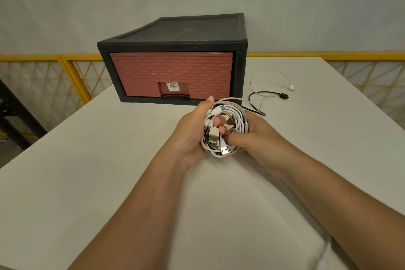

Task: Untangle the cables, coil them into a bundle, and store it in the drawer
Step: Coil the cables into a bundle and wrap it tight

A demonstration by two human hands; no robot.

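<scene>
Brick-red drawer (171,72) sits closed at the back. Left hand (190,133) has its fingers (219,120) curled through the coil (238,120), over the worktop (109,160). Right hand (260,136) grips the other side. Light, springy stuff, so I'd squeeze across all loops. Tails (284,96) trail off right.

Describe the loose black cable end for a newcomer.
Find the black drawer unit on the white table. Just right of it lie two loose tails. Yours is the nearer black cable ending in a dark plug; the white cable loops behind.

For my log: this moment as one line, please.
left hand, right hand: hold coiled white cable bundle; red brick-pattern plastic drawer: closed; loose cable ends: on white table
</scene>
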